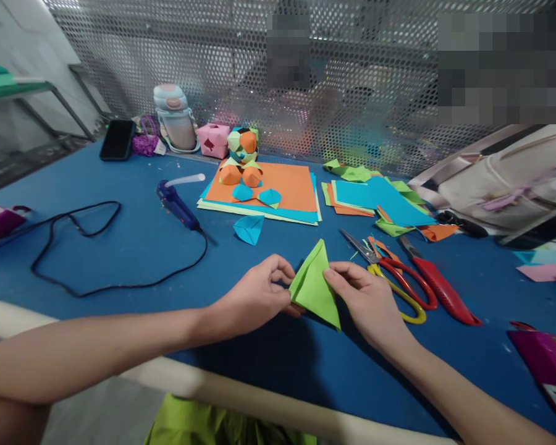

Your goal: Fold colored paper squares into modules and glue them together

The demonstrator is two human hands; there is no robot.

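Note:
A folded sheet of lime-green paper (317,284), roughly triangular, is held above the table between both hands. My left hand (269,287) grips its left edge, with some fingers hidden behind it. At the right edge, my right hand (364,296) pinches the paper between thumb and fingers. Just beyond lies a blue folded paper piece (249,229). To the right of my right hand are scissors (389,275) with red and yellow handles and a red utility knife (445,290).
A glue gun (178,204) trails its black cord across the left side. Behind are stacked coloured sheets (287,185), a paper ball (243,143), a pink paper box (214,139), a bottle (173,117) and a phone (117,139). Blue paper (393,201) and a bag (505,173) lie right.

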